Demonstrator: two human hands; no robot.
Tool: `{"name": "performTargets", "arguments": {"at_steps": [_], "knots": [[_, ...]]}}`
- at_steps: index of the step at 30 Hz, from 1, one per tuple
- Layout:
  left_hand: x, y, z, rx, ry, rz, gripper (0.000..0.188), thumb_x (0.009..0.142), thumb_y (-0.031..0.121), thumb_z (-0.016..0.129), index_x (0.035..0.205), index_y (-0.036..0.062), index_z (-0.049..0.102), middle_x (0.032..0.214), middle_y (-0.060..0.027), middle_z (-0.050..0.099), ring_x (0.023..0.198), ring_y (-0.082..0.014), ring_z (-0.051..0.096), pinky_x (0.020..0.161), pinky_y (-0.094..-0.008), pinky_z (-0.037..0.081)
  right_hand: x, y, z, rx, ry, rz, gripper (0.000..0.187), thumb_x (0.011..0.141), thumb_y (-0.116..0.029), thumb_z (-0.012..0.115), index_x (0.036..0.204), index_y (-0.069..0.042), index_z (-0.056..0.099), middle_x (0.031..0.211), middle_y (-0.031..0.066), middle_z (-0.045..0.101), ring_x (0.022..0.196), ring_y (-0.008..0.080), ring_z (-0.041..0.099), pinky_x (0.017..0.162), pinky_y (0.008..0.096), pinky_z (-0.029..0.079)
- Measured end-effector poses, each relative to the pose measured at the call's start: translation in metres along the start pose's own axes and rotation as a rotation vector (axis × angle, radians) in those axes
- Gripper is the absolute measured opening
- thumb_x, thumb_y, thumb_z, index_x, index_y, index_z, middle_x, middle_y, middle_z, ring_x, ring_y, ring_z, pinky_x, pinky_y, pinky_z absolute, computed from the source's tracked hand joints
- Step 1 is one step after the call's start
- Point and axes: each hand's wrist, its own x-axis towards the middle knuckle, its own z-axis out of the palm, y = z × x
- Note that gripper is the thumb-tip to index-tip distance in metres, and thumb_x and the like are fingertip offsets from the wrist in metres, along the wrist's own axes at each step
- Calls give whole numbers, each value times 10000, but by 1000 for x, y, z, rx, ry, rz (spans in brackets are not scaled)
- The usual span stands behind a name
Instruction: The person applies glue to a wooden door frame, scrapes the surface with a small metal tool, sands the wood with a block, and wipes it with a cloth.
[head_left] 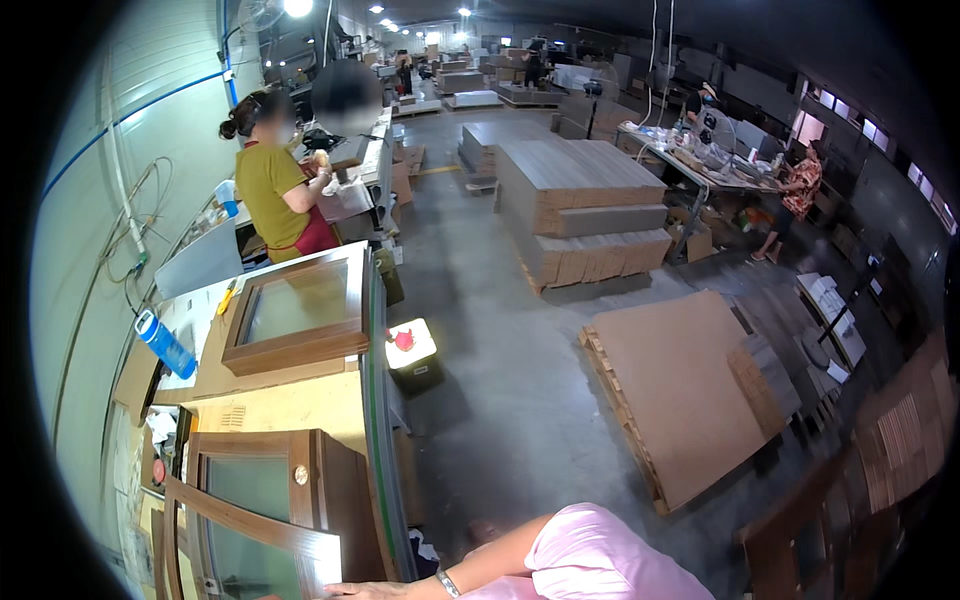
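Right hand (375, 590)'s at the end of that slanted glass-panelled frame (255, 522), low left by the bench (320, 405); can't tell if its fingers grip; left hand's out of shot; if that end slipped, the frame could scrape the wooden door (255, 443) behind.

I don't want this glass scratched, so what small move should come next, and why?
I'd probably lift the corner of the near wooden frame slightly with the right hand before sliding it: the hand rests at that corner, and the frame slants across the glazed door, so dragging might scrape.
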Motion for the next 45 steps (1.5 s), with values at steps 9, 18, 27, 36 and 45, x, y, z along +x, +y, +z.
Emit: {"name": "performTargets", "arguments": {"at_steps": [9, 18, 27, 36, 45], "knots": [[9, -3, 23, -412, 110, -189, 329, 1004, 92, 620, 1277, -77, 548, 1411, -218, 582, 1202, -305, 587, 993, -432, 537, -4, 2, -3, 3, 148, -67, 268, 956, -158, 532, 1132, -4, 664, 1301, 203, 640, 1276, 378, 571, 1063, 570, 435], [18, -54, 4, -287, 36, -97, 434, 884, 125, 761, 1199, -8, 494, 1430, -225, 591, 1245, -385, 581, 964, -552, 529, -2, -16, -12, -61, 221, -35, 181, 938, -175, 552, 968, -32, 659, 1101, 183, 627, 1062, 366, 610, 941, 537, 483], [14, -68, 2, -319, 6, 55, 373, 841, 32, 746, 1135, -12, 521, 1328, -258, 648, 1191, -348, 594, 925, -480, 529, -9, -21, -11, -114, 258, -9, 111, 838, -148, 581, 819, -42, 607, 966, 149, 585, 942, 354, 578, 880, 513, 473], [6, -24, 19, -76, 58, -120, 456, 949, 135, 705, 1316, -25, 487, 1488, -204, 536, 1222, -347, 581, 979, -441, 536, -12, -9, 10, 0, 252, -28, 111, 738, -121, 609, 671, -52, 554, 830, 114, 542, 822, 342, 545, 820, 488, 463], [-1, -30, 17, -395, 152, -97, 386, 881, -47, 676, 1233, 11, 529, 1158, -88, 583, 1081, -194, 610, 935, -346, 543, 44, 64, -79, -171, 112, 492, 285, 743, -85, 695, 1016, -3, 703, 1160, 182, 627, 1120, 372, 577, 980, 455, 493]]}}
